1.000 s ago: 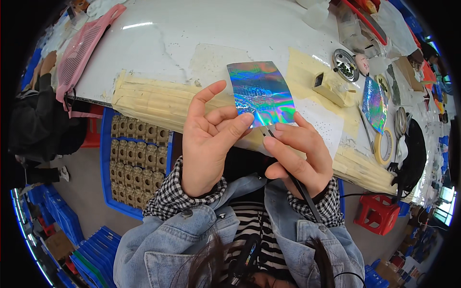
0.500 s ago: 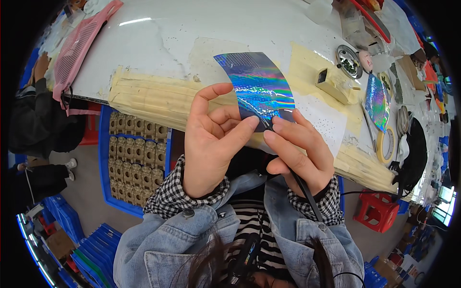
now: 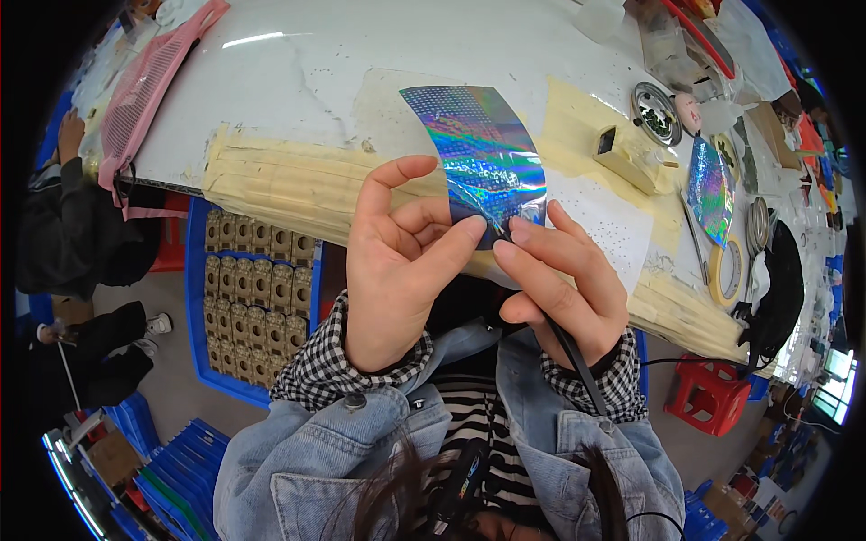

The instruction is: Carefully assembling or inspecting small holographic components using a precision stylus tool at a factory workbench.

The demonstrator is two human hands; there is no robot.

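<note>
A shiny blue holographic sheet (image 3: 487,144) with rows of small dots curves up above the table's near edge. My left hand (image 3: 394,266) pinches its lower edge between thumb and fingers, with the index finger crooked beside the sheet. In my right hand (image 3: 573,275) is a pair of dark tweezers (image 3: 571,353), held like a pen. Their tips meet the sheet's lower edge close to my left thumb. Whether a small piece sits between the tips is too small to tell.
A blue tray (image 3: 192,311) of tan moulded parts lies below the table at left. On the table's right are white dotted paper (image 3: 603,236), a metal dish (image 3: 669,132), another holographic sheet (image 3: 711,191) and a tape roll (image 3: 724,272). A person (image 3: 81,225) is at far left.
The sheet has tilted slightly, its right edge shifting left and its reflections changing. My hands stay almost in place. At far left, people's legs and a hand have moved.
</note>
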